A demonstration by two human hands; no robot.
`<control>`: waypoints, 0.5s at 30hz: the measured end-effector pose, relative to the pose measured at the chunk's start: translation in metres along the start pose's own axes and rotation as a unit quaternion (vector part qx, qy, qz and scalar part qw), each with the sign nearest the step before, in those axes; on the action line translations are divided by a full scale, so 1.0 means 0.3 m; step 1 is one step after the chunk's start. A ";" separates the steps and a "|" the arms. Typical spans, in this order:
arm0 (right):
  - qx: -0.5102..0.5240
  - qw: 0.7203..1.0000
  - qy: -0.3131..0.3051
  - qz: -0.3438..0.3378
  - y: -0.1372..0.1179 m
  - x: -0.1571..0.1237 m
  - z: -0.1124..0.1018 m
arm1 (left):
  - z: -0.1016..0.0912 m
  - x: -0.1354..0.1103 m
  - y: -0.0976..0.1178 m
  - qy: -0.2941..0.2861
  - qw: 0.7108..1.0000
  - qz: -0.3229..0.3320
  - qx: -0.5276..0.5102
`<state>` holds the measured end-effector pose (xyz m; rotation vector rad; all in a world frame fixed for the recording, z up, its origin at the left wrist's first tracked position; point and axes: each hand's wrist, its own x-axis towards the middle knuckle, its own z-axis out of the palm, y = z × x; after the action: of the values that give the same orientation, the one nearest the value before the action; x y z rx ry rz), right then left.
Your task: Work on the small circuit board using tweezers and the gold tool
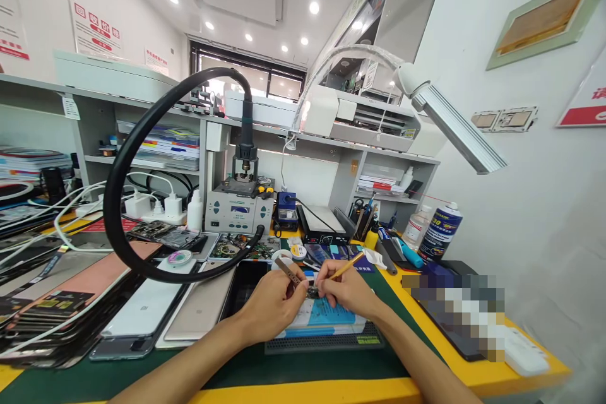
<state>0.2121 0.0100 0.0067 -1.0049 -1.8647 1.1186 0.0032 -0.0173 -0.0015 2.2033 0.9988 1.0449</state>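
Observation:
My left hand point(272, 304) is closed around a flat, dark pair of tweezers point(286, 270), with the upper end pointing up and left. In my right hand point(349, 293) is a slim gold-coloured, pen-like tool point(348, 266), gripped like a pencil. Its working tip is hidden by the fingers. Both hands meet over a small dark circuit board point(312, 292), partly covered by the fingertips. Beneath it lies a stack of blue-and-white boxes or booklets point(331, 312), resting on a dark perforated tray point(326, 345).
Several phones, one white point(142, 309), lie to the left. A thick black hose point(111, 196) loops over them from a grey rework station point(239, 211). A blue spray can point(440, 231) and a clear bottle point(416, 227) stand right; a lamp point(459, 126) hangs above.

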 end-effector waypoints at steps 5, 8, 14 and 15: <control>-0.002 1.000 -0.001 -0.005 -0.010 -0.003 0.006 | -0.001 0.000 -0.007 0.001 1.000 0.011 0.016; -0.005 1.000 0.002 -0.005 -0.009 -0.005 0.007 | 0.003 0.003 -0.018 0.003 1.000 0.017 0.026; -0.011 1.000 0.006 0.000 -0.004 -0.004 0.004 | 0.012 0.005 -0.024 0.001 0.999 0.021 0.033; -0.012 1.000 0.007 0.000 -0.004 -0.003 0.003 | 0.011 0.005 -0.022 0.001 0.999 0.021 0.034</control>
<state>0.2115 0.0085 0.0073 -1.0248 -1.8711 1.0894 0.0039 -0.0125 -0.0074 2.2873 1.0076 1.0455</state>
